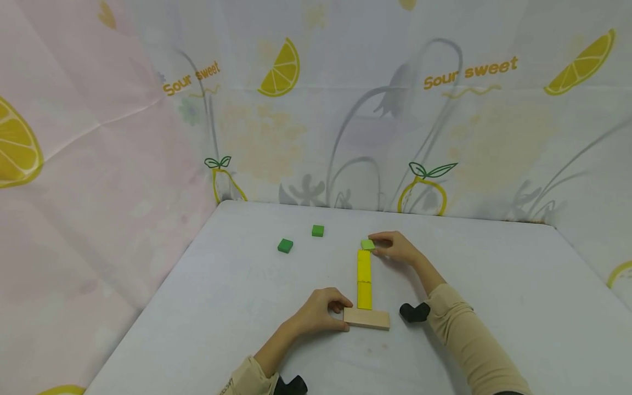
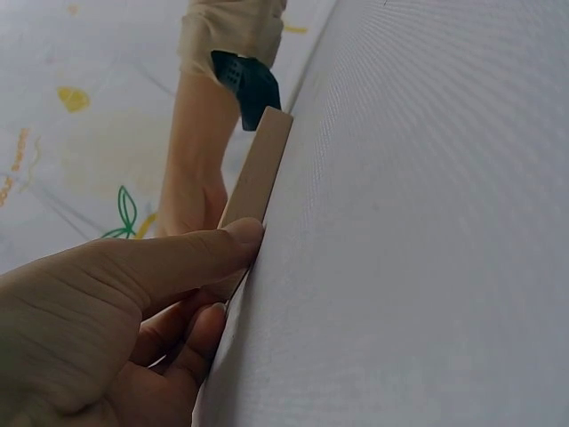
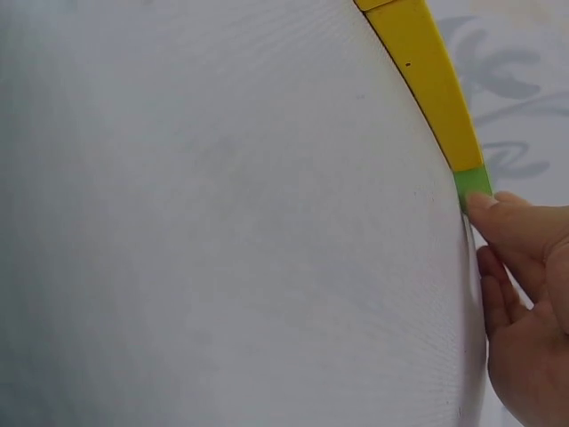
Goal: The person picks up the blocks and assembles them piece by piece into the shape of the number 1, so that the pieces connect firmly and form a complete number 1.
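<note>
My left hand [image 1: 318, 312] pinches the left end of a plain wooden block [image 1: 366, 318] between thumb and fingers. That block lies crosswise on the white table, at the near end of two yellow blocks [image 1: 364, 278] set end to end in a line. At the line's far end, my right hand [image 1: 396, 247] pinches a light green block [image 1: 367, 244]. In the right wrist view the green block [image 3: 473, 182] sits right against the yellow block's end. The left wrist view shows the thumb along the wooden block's [image 2: 258, 169] edge.
Two darker green blocks, one green block [image 1: 318, 231] farther back and another green block [image 1: 285, 246] to its left, lie on the white table [image 1: 222, 296]. A printed cloth [image 1: 316, 137] with lemon pictures hangs behind the table's back edge.
</note>
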`<act>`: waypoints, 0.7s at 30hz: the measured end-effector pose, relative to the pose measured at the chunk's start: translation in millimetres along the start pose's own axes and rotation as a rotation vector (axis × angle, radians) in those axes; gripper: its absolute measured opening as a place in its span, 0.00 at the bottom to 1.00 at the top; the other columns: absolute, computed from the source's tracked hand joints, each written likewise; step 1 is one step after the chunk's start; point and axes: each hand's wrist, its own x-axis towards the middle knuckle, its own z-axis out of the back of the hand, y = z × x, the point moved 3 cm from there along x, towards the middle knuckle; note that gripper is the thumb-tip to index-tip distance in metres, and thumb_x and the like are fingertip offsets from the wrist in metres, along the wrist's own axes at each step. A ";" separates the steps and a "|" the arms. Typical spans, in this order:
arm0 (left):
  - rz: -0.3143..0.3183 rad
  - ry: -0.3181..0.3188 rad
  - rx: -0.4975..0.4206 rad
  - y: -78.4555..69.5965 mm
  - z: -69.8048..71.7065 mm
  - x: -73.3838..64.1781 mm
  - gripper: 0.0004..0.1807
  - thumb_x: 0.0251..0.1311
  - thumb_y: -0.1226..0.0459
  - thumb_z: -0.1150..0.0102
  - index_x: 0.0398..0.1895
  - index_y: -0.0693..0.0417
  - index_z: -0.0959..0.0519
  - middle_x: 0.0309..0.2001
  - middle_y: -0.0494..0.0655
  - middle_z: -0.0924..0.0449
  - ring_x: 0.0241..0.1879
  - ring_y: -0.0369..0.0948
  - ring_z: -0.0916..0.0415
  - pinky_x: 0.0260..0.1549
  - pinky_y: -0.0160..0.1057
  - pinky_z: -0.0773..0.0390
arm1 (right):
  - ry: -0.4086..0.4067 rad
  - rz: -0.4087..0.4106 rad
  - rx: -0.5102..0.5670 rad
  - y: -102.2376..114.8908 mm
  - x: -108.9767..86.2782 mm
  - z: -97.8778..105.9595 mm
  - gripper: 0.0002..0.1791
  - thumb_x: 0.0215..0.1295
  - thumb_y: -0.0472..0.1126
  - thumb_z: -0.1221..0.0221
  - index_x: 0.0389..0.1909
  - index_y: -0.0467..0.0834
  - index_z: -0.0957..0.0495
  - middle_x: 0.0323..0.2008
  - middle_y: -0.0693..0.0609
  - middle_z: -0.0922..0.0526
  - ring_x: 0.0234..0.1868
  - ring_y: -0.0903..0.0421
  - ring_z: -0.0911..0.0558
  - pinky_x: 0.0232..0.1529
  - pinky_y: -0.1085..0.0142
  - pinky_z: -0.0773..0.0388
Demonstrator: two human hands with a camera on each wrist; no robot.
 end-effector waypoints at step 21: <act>0.045 0.005 -0.007 -0.1 -0.9 0.1 0.20 0.40 0.70 0.26 0.41 0.61 0.18 0.37 0.46 0.20 0.32 0.30 0.30 0.36 0.28 0.26 | -0.013 -0.020 0.023 -1.7 -1.7 1.1 0.24 0.57 0.32 0.38 0.55 0.29 0.27 0.55 0.33 0.25 0.60 0.38 0.30 0.61 0.48 0.37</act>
